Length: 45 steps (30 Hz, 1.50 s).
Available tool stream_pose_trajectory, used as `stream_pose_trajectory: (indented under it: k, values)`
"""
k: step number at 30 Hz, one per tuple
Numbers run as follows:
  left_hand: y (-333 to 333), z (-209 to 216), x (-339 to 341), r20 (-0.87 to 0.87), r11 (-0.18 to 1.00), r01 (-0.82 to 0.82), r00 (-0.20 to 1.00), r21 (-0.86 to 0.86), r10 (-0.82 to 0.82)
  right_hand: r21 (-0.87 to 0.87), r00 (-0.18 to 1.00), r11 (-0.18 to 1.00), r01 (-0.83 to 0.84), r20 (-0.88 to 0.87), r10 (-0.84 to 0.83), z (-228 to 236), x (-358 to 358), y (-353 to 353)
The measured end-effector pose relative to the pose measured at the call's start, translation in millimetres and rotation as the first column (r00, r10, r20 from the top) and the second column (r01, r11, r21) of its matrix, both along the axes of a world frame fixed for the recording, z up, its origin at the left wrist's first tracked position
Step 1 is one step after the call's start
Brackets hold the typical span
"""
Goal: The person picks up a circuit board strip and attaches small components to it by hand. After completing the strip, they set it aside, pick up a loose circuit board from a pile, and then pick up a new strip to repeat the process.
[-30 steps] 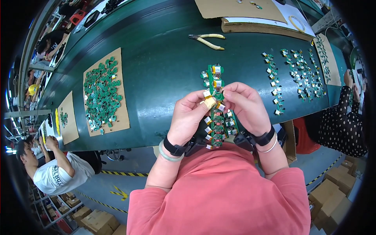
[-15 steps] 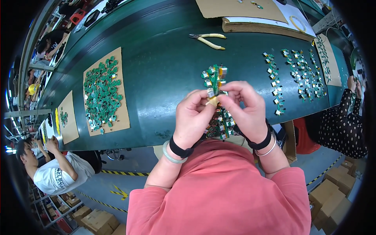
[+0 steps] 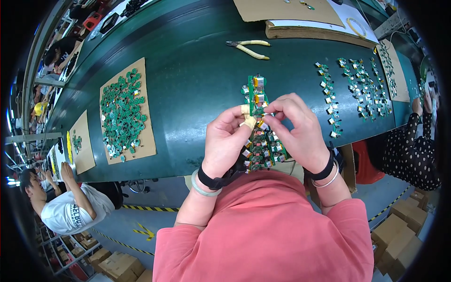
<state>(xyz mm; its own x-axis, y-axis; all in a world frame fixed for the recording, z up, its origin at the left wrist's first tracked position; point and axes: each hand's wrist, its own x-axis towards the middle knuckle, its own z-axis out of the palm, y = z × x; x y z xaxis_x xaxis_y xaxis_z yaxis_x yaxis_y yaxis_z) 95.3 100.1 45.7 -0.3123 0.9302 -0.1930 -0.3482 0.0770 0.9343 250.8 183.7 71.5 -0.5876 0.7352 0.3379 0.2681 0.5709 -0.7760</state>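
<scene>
My left hand (image 3: 224, 138) pinches a narrow strip of green circuit boards (image 3: 251, 89), its thumb and forefinger tips wrapped in pale tape. Silver parts with orange-yellow edges sit along the strip's right side. My right hand (image 3: 300, 131) comes in from the other side, thumb and forefinger closed near a small part on the strip's edge; what lies between those fingertips is too small to make out. Below and behind both hands, a cluster of green boards with silver parts (image 3: 265, 148) lies at the table's near edge.
Diagonal cutters with pale handles (image 3: 253, 48) lie beyond my hands on the green table (image 3: 188, 84). Left is cardboard (image 3: 149, 136) heaped with round green boards. Rows of board strips (image 3: 330, 101) lie right. A cardboard stack (image 3: 319, 38) stands at the back. Co-workers sit on both sides.
The strip has turned from tilted and partly covered to upright, with its silver parts facing up. My right hand has moved slightly right, and both hands are a little farther apart.
</scene>
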Motion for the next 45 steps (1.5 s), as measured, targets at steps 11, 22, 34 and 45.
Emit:
stream_pose_trajectory:
  k: [11, 22, 34, 45]
  values:
    - [1.1, -5.0, 5.0, -0.066, 0.999, 0.032, 0.997, 0.014, -0.031, -0.372, 0.973, 0.928, -0.026, -0.222, -0.062, -13.3, -4.9, -2.0]
    - [0.7, -10.7, -6.1, 0.154, 0.997, 0.070, 0.986, -0.014, -0.067, -0.242, 0.979, 0.970, -0.035, -0.203, -0.015, -20.2, -2.3, -4.4]
    - [-0.4, -14.4, -2.6, 0.119, 0.996, 0.058, 0.991, 0.063, -0.065, -0.660, 0.978, 0.744, -0.098, -0.202, -0.050, -12.0, -0.5, -6.1]
    - [-4.2, -4.6, -4.4, 0.135, 0.965, 0.258, 0.959, -0.039, -0.251, -0.786, 0.948, 0.586, -0.197, -0.305, -0.091, -18.2, 2.9, 0.7]
